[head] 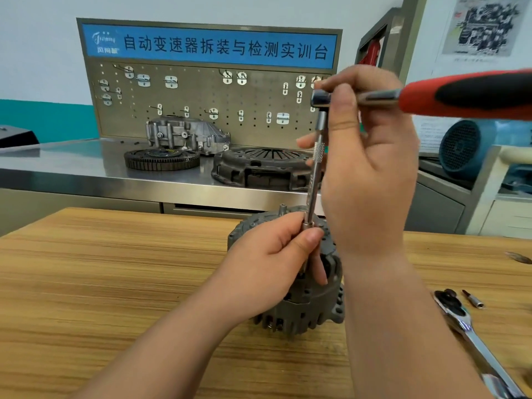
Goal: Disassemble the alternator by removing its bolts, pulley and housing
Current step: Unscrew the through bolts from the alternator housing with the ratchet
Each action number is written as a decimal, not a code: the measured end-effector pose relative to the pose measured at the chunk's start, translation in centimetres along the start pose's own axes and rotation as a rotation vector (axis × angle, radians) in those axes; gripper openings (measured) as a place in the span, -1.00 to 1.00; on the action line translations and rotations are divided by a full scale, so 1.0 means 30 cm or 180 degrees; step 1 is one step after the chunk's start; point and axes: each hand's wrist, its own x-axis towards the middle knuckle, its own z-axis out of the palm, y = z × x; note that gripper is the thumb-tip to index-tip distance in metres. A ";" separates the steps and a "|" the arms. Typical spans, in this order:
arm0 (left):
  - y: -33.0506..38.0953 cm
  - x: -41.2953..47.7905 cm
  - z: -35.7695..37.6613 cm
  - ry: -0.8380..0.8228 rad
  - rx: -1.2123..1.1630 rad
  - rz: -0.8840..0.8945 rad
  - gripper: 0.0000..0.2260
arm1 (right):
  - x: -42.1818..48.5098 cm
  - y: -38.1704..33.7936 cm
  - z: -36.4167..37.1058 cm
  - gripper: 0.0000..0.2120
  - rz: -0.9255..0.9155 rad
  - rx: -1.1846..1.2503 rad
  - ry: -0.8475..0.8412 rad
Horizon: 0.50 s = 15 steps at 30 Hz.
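- Shows the alternator (pixel 305 309) standing on end on the wooden counter (pixel 115 283), just toward 5 o'clock from mid-frame, the two halves of its housing seemingly together.
- Catches the left hand (pixel 273 260) curled round the lower end of the extension bar (pixel 315 174), steadying it where it meets the alternator's top face, with socket and bolt head hidden under the fingers.
- Finds the right hand (pixel 365 156) higher up, at 2 o'clock from the left, fingertips pinching the bar's knurled stretch and thumb pressed beside the head of the ratchet (pixel 475 93).
- Puts the ratchet's red-and-black handle out toward 3 o'clock, and the bar running from 12 down to 6 with its top leaning slightly toward 1.
- Sets the alternator's long axis upright, one end face toward 12 o'clock with a short stud (pixel 282 208) rising from it; leaves the pulley out of sight.
- Suggests an early stage: a bolt on the top face apparently being worked, housing not yet split, pulley and other bolts seemingly left to do.
- Leaves a second ratchet (pixel 460 318) and a small bit (pixel 473 299) lying on the counter at 4 o'clock, well apart from both hands.
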 end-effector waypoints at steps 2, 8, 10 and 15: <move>0.004 0.000 0.003 0.0016 -0.0033 -0.0052 -0.64 | -0.004 0.001 0.003 -0.90 -0.0311 -0.0340 0.0001; 0.008 -0.008 -0.014 -0.0032 -0.0335 0.0012 -0.69 | 0.000 -0.026 -0.002 -0.80 0.1379 0.1613 -0.0102; 0.014 -0.010 -0.018 -0.0067 -0.0377 0.0035 -0.75 | 0.007 -0.022 -0.009 -0.77 0.1832 0.2418 -0.0247; 0.018 -0.008 -0.017 -0.0153 -0.0333 -0.0023 -0.75 | 0.019 -0.009 -0.031 -0.74 0.2144 0.3222 -0.0480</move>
